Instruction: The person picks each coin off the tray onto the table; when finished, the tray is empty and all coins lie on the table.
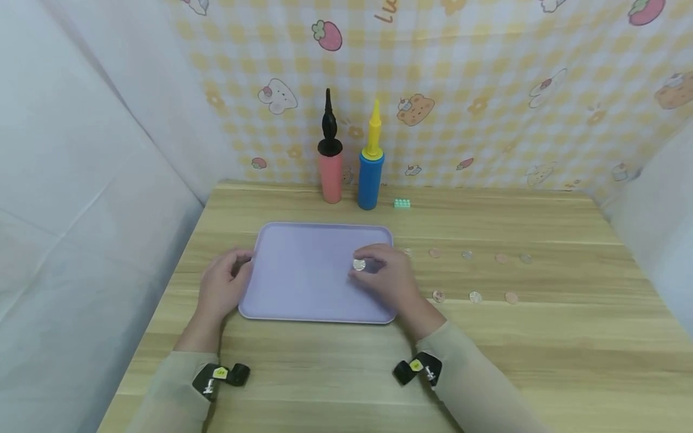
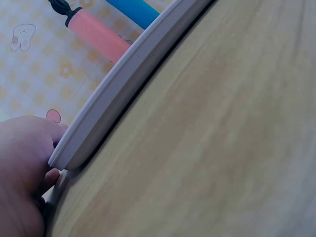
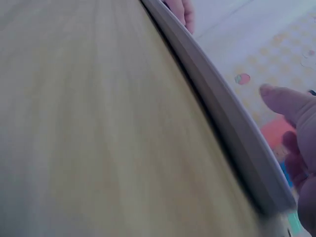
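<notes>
A lilac tray (image 1: 303, 282) lies on the wooden table. My left hand (image 1: 224, 285) grips its left edge, fingers curled over the rim; the left wrist view shows that hand (image 2: 22, 163) against the tray's rim (image 2: 118, 94). My right hand (image 1: 387, 273) hovers over the tray's right side and pinches a silver coin (image 1: 360, 264) between thumb and fingers. In the right wrist view the thumb (image 3: 289, 103) shows above the tray's edge (image 3: 222, 108); the coin is hidden there.
Several coins (image 1: 475, 296) lie in two rows on the table right of the tray. A pink hand pump (image 1: 330, 168), a blue hand pump (image 1: 370, 174) and a small green brick (image 1: 402, 203) stand at the back. White cloth walls close both sides.
</notes>
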The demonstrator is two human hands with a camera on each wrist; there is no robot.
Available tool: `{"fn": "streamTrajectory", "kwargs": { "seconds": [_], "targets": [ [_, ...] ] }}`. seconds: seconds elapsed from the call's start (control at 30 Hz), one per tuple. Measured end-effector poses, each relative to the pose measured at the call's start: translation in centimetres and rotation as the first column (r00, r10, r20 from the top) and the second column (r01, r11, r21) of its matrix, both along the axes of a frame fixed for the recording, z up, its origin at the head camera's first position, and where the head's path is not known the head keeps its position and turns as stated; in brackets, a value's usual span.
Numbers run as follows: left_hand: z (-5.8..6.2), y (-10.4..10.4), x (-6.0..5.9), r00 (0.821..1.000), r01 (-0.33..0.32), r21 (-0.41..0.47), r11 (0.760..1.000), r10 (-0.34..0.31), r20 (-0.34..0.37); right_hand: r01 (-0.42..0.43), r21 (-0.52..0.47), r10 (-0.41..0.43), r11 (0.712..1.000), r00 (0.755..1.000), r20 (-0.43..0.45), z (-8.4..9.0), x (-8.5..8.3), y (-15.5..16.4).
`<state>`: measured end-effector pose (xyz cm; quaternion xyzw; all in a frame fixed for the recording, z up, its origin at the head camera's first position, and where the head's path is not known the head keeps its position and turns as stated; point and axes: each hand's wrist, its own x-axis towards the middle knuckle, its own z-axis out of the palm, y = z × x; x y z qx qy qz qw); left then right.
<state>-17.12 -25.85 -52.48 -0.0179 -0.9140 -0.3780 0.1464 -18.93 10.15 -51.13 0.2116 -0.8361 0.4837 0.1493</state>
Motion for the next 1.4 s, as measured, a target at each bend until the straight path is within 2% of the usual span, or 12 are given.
{"fn": "streamTrajectory", "kwargs": {
  "seconds": [0.1,0.4,0.57,0.7,0.97,1.03,1.13,1.2,1.27,1.37,1.4],
  "targets": [
    [0.1,0.1,0.0,1.0,-0.002,0.005,1.0,0.002,0.007,0.032,0.006,-0.031,0.999,0.997,-0.073,0.0,0.5,1.8],
    [0.1,0.2,0.1,1.0,-0.003,0.01,1.0,0.002,0.013,0.111,0.044,-0.108,0.993,0.991,-0.074,-0.7,2.5,8.3],
    [0.1,0.3,0.3,1.0,-0.002,0.014,1.0,0.001,0.021,0.206,0.117,-0.196,0.971,0.976,-0.091,-1.1,3.7,12.2],
    [0.1,0.3,0.4,1.0,-0.006,0.012,1.0,0.006,0.029,0.279,0.131,-0.264,0.951,0.957,-0.119,-1.3,4.5,15.2],
    [0.1,0.3,0.3,0.999,0.004,0.013,1.0,-0.004,0.033,0.466,0.139,-0.439,0.874,0.879,-0.185,-1.4,6.1,20.9],
    [0.1,0.3,0.4,0.999,0.003,0.015,1.0,-0.003,0.041,0.505,0.142,-0.48,0.851,0.859,-0.179,-1.3,6.6,22.3],
    [0.1,0.1,0.6,0.999,-0.006,0.015,1.0,0.005,0.047,0.558,0.211,-0.564,0.803,0.825,-0.036,-0.8,7.5,24.4],
    [0.1,0.1,0.6,0.999,-0.007,0.016,1.0,0.007,0.043,0.575,0.282,-0.619,0.768,0.779,0.099,-0.3,8.3,25.9],
    [0.1,0.1,0.6,0.999,-0.003,0.017,1.0,0.003,0.038,0.569,0.366,-0.658,0.736,0.728,0.193,0.1,9.0,27.4],
    [0.2,0.3,0.5,0.999,0.005,0.023,1.0,-0.006,0.036,0.551,0.404,-0.662,0.73,0.716,0.219,0.2,9.6,29.2],
    [0.2,0.3,0.4,0.999,0.007,0.027,1.0,-0.008,0.04,0.549,0.407,-0.659,0.73,0.723,0.208,0.3,9.7,29.4]
  ]
}}
